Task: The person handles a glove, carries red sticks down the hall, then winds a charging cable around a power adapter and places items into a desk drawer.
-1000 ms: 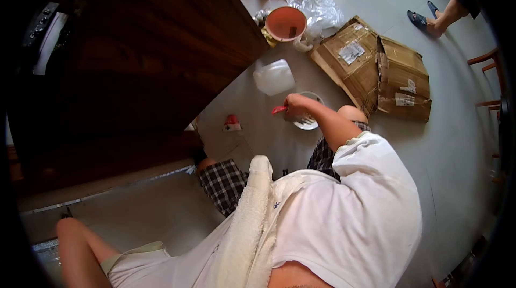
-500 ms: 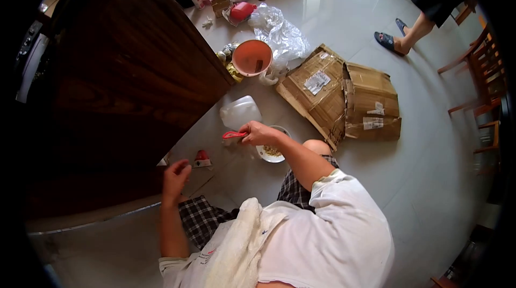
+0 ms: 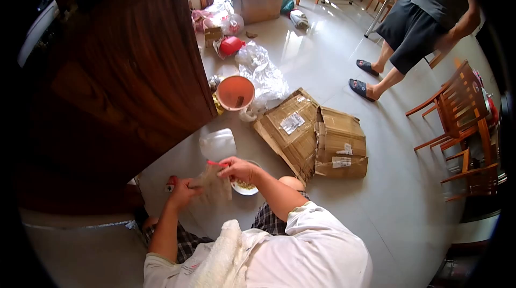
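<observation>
My right hand [image 3: 236,169] is closed around a tool with a red looped handle [image 3: 216,164]; the tool's working part does not show. Below it and between my hands is a pale beige shape [image 3: 216,187], too smeared by motion to name. My left hand [image 3: 184,193] has its fingers curled at the left side of that shape, and whatever they grip is blurred. Partly behind my right forearm, a white bowl [image 3: 248,191] with yellowish bits in it stands on the floor. A translucent white plastic container [image 3: 217,144] lies just beyond my hands.
Flattened cardboard [image 3: 293,132] lies ahead to the right. An orange bucket [image 3: 235,93] stands beside the dark wooden cabinet [image 3: 118,83], near crumpled clear plastic [image 3: 262,75]. Another person [image 3: 414,35] in slippers stands at the far right, near wooden chairs [image 3: 457,105].
My view has tilted up, showing more of the room. My left hand has come in towards my right hand, and a blurred beige shape now shows between them. My right hand still holds the red-handled tool.
</observation>
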The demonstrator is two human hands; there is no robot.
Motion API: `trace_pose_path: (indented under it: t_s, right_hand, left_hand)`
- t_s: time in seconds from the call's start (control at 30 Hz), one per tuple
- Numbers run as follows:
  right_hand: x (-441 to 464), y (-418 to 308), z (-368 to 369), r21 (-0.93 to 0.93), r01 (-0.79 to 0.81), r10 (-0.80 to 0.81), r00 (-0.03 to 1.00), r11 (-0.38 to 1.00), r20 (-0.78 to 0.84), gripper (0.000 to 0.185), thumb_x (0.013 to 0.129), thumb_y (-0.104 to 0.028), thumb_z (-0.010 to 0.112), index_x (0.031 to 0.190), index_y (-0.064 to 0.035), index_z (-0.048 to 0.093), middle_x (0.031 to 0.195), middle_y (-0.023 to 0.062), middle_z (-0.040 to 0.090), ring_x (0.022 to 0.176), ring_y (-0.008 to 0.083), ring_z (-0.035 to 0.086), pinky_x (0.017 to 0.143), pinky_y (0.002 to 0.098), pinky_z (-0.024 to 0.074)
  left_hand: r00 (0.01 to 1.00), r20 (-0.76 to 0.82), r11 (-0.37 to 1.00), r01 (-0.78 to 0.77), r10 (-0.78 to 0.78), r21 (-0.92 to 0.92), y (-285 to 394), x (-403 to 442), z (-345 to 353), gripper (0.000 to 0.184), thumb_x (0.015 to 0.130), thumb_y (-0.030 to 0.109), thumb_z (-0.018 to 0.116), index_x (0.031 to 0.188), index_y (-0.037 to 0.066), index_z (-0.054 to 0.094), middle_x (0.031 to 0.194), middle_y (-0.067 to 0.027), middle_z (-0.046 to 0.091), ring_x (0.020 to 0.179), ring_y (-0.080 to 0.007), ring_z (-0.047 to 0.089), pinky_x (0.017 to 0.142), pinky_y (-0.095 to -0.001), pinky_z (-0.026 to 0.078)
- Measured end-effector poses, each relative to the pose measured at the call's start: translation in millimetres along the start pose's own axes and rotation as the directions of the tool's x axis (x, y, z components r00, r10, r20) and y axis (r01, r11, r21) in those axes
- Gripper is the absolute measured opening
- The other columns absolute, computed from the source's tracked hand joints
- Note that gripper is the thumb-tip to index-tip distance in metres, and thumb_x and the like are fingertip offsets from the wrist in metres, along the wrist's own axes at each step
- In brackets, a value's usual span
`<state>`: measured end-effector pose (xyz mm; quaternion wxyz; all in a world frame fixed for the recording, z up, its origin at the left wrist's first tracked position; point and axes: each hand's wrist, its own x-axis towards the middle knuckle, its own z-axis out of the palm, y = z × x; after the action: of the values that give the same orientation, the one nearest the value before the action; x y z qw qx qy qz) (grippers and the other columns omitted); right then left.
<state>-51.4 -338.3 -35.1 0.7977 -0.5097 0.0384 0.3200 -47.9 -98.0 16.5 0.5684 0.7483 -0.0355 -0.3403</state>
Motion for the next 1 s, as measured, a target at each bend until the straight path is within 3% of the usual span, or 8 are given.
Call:
trace_pose_path:
  t_s: [0.23, 0.47, 0.57, 0.67, 0.77, 0.87, 0.93, 1.0]
  right_hand:
    - [28, 24, -9, 0.035, -0.004, 0.009, 0.988, 0.999, -0.156, 0.012, 0.072, -0.009, 0.067, 0.072, -0.0089, 0.056, 0.06, -0.0032, 0.049, 0.051, 0.006, 0.046, 0.043, 0.0218, 0.0351]
    - [31, 13, -5, 0.092, -0.057, 0.07, 0.988, 0.994, -0.139, 0.016, 0.076, -0.019, 0.067, 0.081, -0.0078, 0.057, 0.063, -0.0034, 0.049, 0.048, 0.0061, 0.043, 0.043, 0.0211, 0.0342]
    - [34, 16, -9, 0.128, -0.089, 0.108, 0.983, 0.988, -0.15, 0.015, 0.076, -0.019, 0.066, 0.082, -0.008, 0.057, 0.064, -0.0031, 0.049, 0.049, 0.0061, 0.043, 0.043, 0.0215, 0.0343]
    - [30, 12, -8, 0.084, -0.09, 0.104, 0.978, 0.992, -0.183, 0.015, 0.076, -0.018, 0.066, 0.083, -0.008, 0.058, 0.064, -0.0031, 0.049, 0.049, 0.0064, 0.043, 0.043, 0.0214, 0.0346]
    - [28, 12, -4, 0.063, -0.047, 0.057, 0.984, 0.997, -0.171, 0.012, 0.077, -0.014, 0.065, 0.083, -0.0067, 0.057, 0.063, -0.0021, 0.049, 0.045, 0.0066, 0.044, 0.041, 0.0208, 0.0355]
    - [27, 19, -1, -0.085, -0.017, 0.006, 0.992, 0.996, -0.122, 0.014, 0.075, -0.013, 0.067, 0.084, -0.006, 0.059, 0.063, -0.0021, 0.05, 0.049, 0.0052, 0.044, 0.044, 0.0201, 0.0345]
    - [29, 27, 0, -0.178, 0.01, -0.02, 0.998, 0.984, -0.055, 0.011, 0.075, -0.011, 0.066, 0.082, -0.0062, 0.06, 0.063, -0.0038, 0.05, 0.052, 0.0033, 0.041, 0.046, 0.0195, 0.0331]
    - [27, 28, 12, -0.272, 0.097, -0.108, 0.994, 0.957, -0.023, 0.012, 0.075, -0.009, 0.065, 0.085, -0.0035, 0.061, 0.063, -0.0043, 0.051, 0.057, 0.0055, 0.047, 0.052, 0.0205, 0.038]
  left_hand:
    - [0.993, 0.064, 0.995, 0.096, -0.097, 0.011, -30, 10, -20, 0.023, 0.073, 0.014, 0.067, 0.09, 0.0, 0.063, 0.076, -0.0001, 0.06, 0.066, -0.0078, 0.055, 0.056, -0.0232, 0.044]
    - [0.975, 0.134, 0.884, 0.216, -0.175, -0.414, -48, 15, -26, 0.021, 0.079, 0.015, 0.063, 0.093, 0.0, 0.061, 0.082, -0.0012, 0.06, 0.069, -0.0077, 0.055, 0.061, -0.0219, 0.044]
    - [0.977, 0.125, 0.895, 0.211, -0.175, -0.393, -49, 17, -28, 0.024, 0.078, 0.016, 0.064, 0.096, 0.0, 0.06, 0.085, -0.0028, 0.061, 0.072, -0.0095, 0.057, 0.064, -0.024, 0.045]
    - [0.981, -0.045, 0.98, 0.193, -0.191, 0.042, -64, 26, -35, 0.027, 0.077, 0.017, 0.064, 0.098, 0.002, 0.06, 0.084, -0.005, 0.062, 0.076, -0.0117, 0.058, 0.067, -0.0264, 0.046]
    - [0.962, -0.26, 0.896, 0.04, 0.085, 0.442, -93, 30, -38, 0.031, 0.076, 0.022, 0.064, 0.1, 0.003, 0.059, 0.086, -0.0078, 0.061, 0.079, -0.0144, 0.058, 0.068, -0.0276, 0.046]
    - [0.947, -0.271, 0.867, -0.014, 0.171, 0.498, -101, 31, -34, 0.036, 0.077, 0.031, 0.065, 0.098, 0.002, 0.058, 0.09, -0.0104, 0.061, 0.082, -0.0197, 0.058, 0.07, -0.0302, 0.046]
    - [0.947, -0.185, 0.964, 0.255, -0.263, -0.07, -77, 22, -18, 0.038, 0.077, 0.035, 0.064, 0.096, 0.002, 0.057, 0.091, -0.0111, 0.059, 0.084, -0.0215, 0.057, 0.07, -0.0334, 0.048]
    - [0.89, 0.002, 0.796, 0.408, -0.456, -0.447, -42, 14, 0, 0.038, 0.079, 0.037, 0.062, 0.094, 0.003, 0.056, 0.091, -0.0114, 0.059, 0.084, -0.0223, 0.058, 0.067, -0.0359, 0.049]
